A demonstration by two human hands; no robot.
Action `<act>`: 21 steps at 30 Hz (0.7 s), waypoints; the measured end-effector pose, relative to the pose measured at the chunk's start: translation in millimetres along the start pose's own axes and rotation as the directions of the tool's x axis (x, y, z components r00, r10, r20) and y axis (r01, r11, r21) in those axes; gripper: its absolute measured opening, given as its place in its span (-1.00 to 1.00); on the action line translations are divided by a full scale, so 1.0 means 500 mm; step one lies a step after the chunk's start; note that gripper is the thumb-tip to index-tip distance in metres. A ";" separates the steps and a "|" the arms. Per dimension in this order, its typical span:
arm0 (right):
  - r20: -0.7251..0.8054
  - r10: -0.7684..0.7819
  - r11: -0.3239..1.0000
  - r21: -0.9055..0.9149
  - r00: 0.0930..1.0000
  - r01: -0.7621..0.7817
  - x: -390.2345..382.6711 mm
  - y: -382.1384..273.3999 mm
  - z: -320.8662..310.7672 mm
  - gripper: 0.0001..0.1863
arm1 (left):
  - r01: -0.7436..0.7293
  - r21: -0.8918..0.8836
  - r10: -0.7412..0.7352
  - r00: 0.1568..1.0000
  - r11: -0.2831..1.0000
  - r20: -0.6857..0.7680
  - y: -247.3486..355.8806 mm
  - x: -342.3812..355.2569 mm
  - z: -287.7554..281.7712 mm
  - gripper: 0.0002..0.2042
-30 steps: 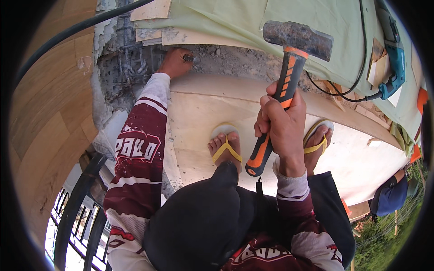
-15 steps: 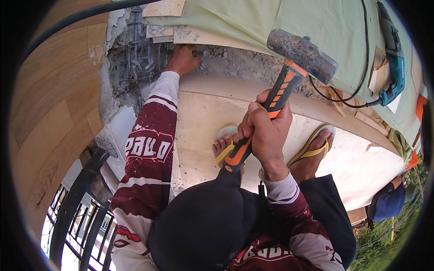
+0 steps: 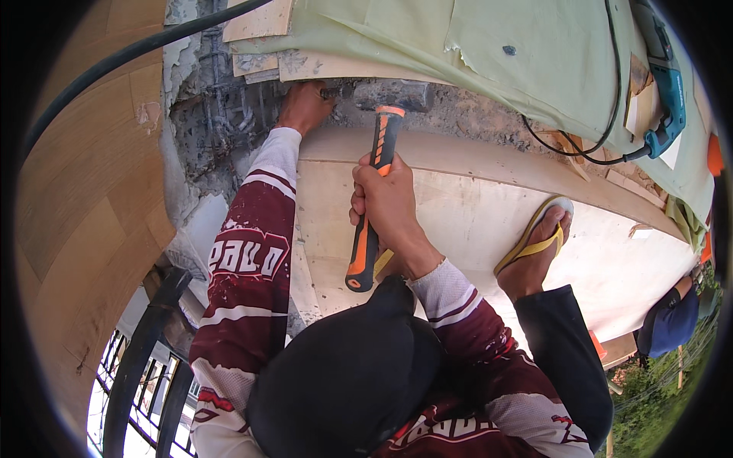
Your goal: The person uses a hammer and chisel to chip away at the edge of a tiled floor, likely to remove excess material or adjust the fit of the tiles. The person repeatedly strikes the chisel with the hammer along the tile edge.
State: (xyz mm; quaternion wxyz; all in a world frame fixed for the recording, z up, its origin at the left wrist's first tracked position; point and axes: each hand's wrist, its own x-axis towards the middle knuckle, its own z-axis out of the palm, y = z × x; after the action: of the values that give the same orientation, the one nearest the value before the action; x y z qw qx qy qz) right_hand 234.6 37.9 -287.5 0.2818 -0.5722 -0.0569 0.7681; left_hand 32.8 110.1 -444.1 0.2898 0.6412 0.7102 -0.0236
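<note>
My right hand [image 3: 391,195] grips a short-handled sledgehammer [image 3: 382,126] by its black and orange handle. Its dark, worn steel head hovers low over the rubble-filled gap, a little right of my left hand. My left hand [image 3: 304,107] is down in the gap, closed around a dark metal rod [image 3: 327,93] that looks like a chisel. Only its end shows; the rest is hidden by my fingers. Just left of that hand, exposed reinforcing bars [image 3: 221,114] run through broken concrete [image 3: 187,145].
A wood-look tiled surface [image 3: 92,191] lies left, crossed by a black cable [image 3: 137,52]. Boards [image 3: 336,65] and a green sheet [image 3: 527,38] edge the gap's far side. A teal power tool [image 3: 670,99] rests right. Black railing [image 3: 145,343] stands lower left; another person [image 3: 672,324] is at far right.
The hammer has swung down and to the left, from raised at the right to beside my left hand. My left hand stays in the gap, and the view has shifted slightly.
</note>
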 end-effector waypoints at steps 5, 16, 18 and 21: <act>-0.248 -0.209 0.922 0.273 0.946 0.276 -0.054 -0.001 0.007 -0.85 | -0.030 0.054 0.027 0.998 0.998 0.056 -0.003 0.002 0.011 -0.68; -0.065 -0.079 0.993 0.085 0.995 0.084 -0.043 0.004 -0.012 -0.84 | 0.036 -0.026 -0.035 0.998 0.999 0.050 0.014 -0.025 -0.007 -0.70; -0.066 -0.195 0.960 0.193 0.979 0.204 -0.064 0.019 -0.002 -0.86 | 0.014 -0.048 -0.013 1.000 0.999 0.027 0.013 -0.038 -0.017 -0.72; -0.082 -0.239 0.947 0.199 0.968 0.251 -0.076 0.033 0.009 -0.85 | -0.013 -0.054 0.015 0.999 0.998 0.049 0.011 -0.048 -0.024 -0.75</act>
State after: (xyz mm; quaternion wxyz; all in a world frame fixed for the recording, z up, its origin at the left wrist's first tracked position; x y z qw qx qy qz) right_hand 231.4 6.4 -260.6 0.4347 -0.5495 -0.0388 0.7125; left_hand 33.8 94.2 -421.7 0.3247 0.6373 0.6986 -0.0183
